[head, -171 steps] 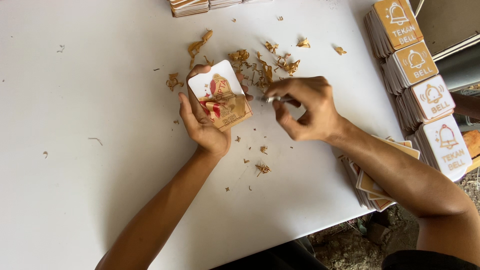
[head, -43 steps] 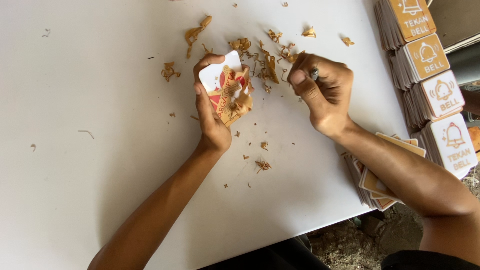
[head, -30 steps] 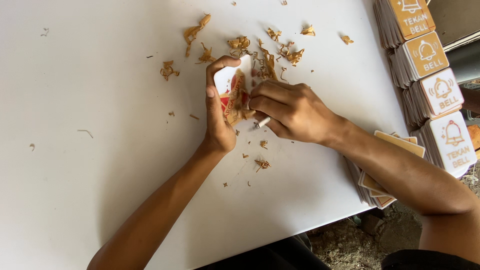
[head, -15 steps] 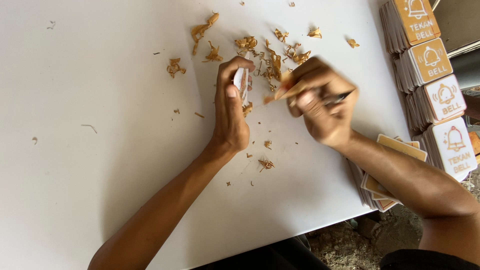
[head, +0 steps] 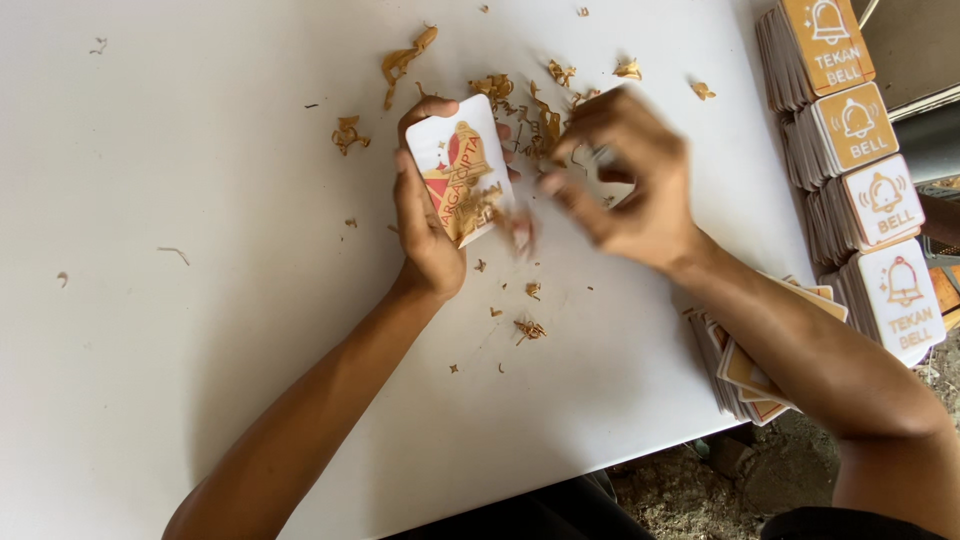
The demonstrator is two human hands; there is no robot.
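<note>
A small workshop: stacks of bell signs [head: 862, 160] line the white counter [head: 200, 300], with peeled scraps [head: 405, 62] near them.

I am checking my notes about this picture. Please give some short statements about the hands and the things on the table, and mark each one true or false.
1. The left hand holds a small white plaque with rounded corners. True.
2. The table is black. False: it is white.
3. Brown scraps lie on the table. True.
4. The stacked plaques stand at the left edge. False: they stand at the right edge.
5. The right hand is blurred. True.
</note>
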